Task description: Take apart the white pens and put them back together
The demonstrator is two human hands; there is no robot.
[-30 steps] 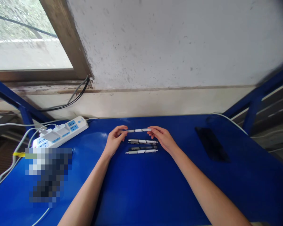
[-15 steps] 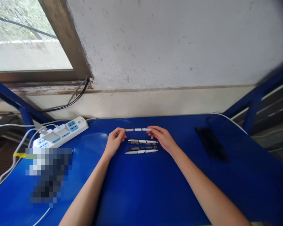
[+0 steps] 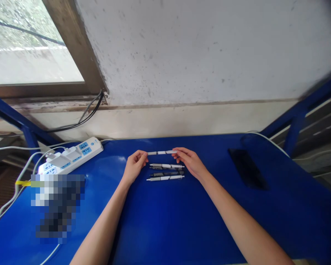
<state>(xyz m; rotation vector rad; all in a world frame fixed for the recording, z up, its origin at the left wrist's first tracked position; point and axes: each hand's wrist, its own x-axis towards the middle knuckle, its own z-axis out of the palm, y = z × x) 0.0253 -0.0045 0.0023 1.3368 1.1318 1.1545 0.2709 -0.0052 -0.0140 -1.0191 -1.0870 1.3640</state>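
A white and grey pen (image 3: 162, 152) is held level between my two hands, near the back of the blue table (image 3: 165, 221). My left hand (image 3: 136, 164) pinches its left end, and my right hand (image 3: 188, 161) pinches its right end between thumb and fingers. Just below it several pens lie side by side: a grey and white one (image 3: 165, 166) closest to my hands, a dark one (image 3: 165, 174) after it, and a white one (image 3: 165, 178) nearest me.
A white power strip (image 3: 71, 156) with plugs and cables sits at the back left, beside a blurred-out dark object (image 3: 60, 209). On the right lies a flat black object (image 3: 248, 169). Blue frame bars rise at both sides, before the wall.
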